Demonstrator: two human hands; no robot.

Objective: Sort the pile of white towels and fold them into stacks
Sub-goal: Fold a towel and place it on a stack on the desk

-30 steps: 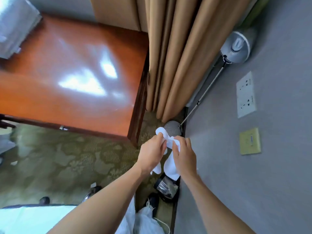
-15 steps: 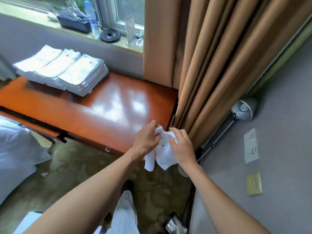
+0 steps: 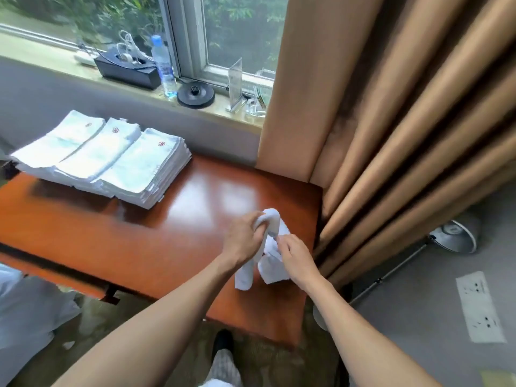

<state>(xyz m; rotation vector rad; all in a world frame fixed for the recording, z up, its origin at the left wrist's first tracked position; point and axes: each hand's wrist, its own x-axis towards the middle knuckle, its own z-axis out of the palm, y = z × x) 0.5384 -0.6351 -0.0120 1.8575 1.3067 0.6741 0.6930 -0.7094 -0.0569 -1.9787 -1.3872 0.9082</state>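
A small crumpled white towel point(image 3: 269, 263) hangs between both hands above the right end of the wooden table point(image 3: 139, 241). My left hand point(image 3: 243, 241) grips its upper bunched part. My right hand point(image 3: 297, 258) pinches the cloth from the right side. Two loose ends dangle below the hands. At the table's far left lie three stacks of folded white towels point(image 3: 106, 157) side by side, each with a small red emblem on top.
Tan curtains point(image 3: 405, 121) hang right beside the table's right edge. A windowsill point(image 3: 139, 88) behind holds a black box, a water bottle and a black disc. A floor lamp point(image 3: 452, 236) and a wall socket stand at right. White bedding point(image 3: 25, 317) lies at lower left.
The view has lifted from the floor by the wall to the table and window. Both hands carried the towel up and over the table's right end.
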